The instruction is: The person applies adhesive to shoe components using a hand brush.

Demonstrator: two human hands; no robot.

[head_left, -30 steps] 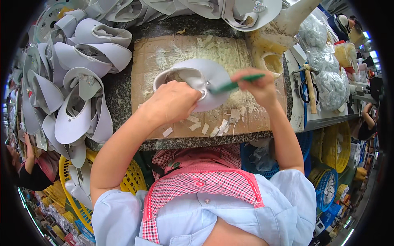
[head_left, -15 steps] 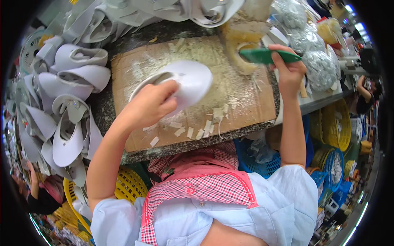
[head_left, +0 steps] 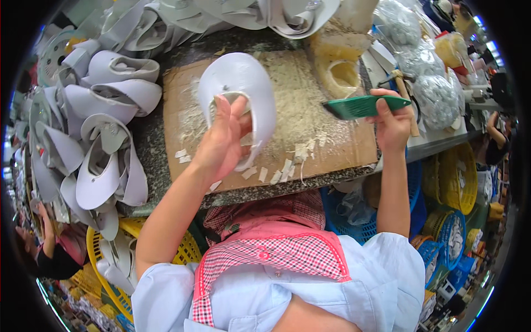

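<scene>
My left hand [head_left: 217,145] is closed on a white shoe upper [head_left: 261,91], with some fingers inside its opening. The upper is held above a glue-crusted cardboard sheet [head_left: 343,145], its rounded toe pointing away from me. In my right hand [head_left: 394,126] is a flat green-handled brush [head_left: 362,107], gripped between thumb and fingers. Its dark bristles point left, just nearer than the mouth of a yellowish, crusted glue pot [head_left: 344,74]. Small pale strips [head_left: 286,169] lie on the cardboard's near part.
Several white shoe uppers [head_left: 99,180] are piled along the left, and more line the far edge. Plastic-wrapped bundles [head_left: 434,94] and a wooden-handled tool [head_left: 406,102] sit at right. Yellow and blue baskets [head_left: 454,180] stand below the dark speckled tabletop. Other people are at both sides.
My left hand has turned palm up, swinging the upper's toe from the right to the far side. My right hand has lowered slightly, drawing the brush away from the glue pot's mouth.
</scene>
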